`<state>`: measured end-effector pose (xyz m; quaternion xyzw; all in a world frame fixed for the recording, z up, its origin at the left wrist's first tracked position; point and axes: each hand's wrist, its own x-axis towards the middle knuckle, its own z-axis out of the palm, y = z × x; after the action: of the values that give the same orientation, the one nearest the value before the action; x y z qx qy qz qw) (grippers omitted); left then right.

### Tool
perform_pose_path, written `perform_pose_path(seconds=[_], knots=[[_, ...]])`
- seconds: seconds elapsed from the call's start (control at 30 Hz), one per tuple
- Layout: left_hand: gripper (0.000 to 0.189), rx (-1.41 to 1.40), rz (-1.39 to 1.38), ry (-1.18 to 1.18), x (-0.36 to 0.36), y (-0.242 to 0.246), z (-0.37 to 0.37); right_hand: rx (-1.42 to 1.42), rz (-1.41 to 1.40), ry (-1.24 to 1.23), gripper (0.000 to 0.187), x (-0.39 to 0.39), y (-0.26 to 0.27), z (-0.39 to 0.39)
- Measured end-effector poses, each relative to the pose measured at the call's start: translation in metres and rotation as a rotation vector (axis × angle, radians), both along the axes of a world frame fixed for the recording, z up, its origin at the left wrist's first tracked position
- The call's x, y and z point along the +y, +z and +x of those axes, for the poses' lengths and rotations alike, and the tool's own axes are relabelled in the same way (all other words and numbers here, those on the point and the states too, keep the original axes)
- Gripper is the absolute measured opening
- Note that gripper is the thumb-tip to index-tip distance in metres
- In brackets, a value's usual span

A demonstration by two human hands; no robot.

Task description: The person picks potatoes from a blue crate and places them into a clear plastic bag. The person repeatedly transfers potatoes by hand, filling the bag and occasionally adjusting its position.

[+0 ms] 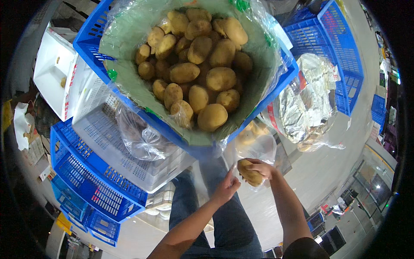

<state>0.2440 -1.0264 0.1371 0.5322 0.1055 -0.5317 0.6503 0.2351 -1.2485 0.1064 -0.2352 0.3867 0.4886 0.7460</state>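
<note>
My right hand point(262, 169) is closed around a large yellow-brown potato point(254, 177), just in front of my legs. Beside it, my left hand point(228, 187) appears to pinch the rim of a clear plastic bag point(266, 149); blur partly hides the contact. Yellowish round produce, probably potatoes point(250, 131), shows through the bag's far part. Beyond both hands stands a blue plastic crate point(292, 69) with a pale green liner point(124, 39) and clear film at its edge. Many loose potatoes point(221, 79) lie inside it.
To the left are a white perforated crate point(129, 165) holding a clear bag point(150, 140), a blue crate point(97, 184) and a white foam box point(53, 71). At right, a crumpled silvery bag point(310, 97) lies by another blue crate point(347, 64).
</note>
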Motion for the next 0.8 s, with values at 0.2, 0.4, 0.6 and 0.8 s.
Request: perform_pose_path(seconds=[0.2,0.4,0.6,0.8], knots=[[0.072,0.066,-0.095,-0.15,0.003,0.006,-0.031,-0.383,-1.042,0.695,0.044,0.039,-0.225,-0.073],[0.071,0.093,-0.056,-0.184,0.009,0.011,-0.025,-0.351,-1.219,1.198,0.029,0.052,-0.205,-0.082],[0.071,0.048,-0.03,-0.184,0.001,0.014,-0.032,-0.574,-1.213,0.404,0.011,0.039,0.011,0.025],[0.067,-0.036,0.106,-0.371,-0.001,0.012,-0.052,-1.579,-1.375,0.845,0.029,0.107,0.039,0.232]])
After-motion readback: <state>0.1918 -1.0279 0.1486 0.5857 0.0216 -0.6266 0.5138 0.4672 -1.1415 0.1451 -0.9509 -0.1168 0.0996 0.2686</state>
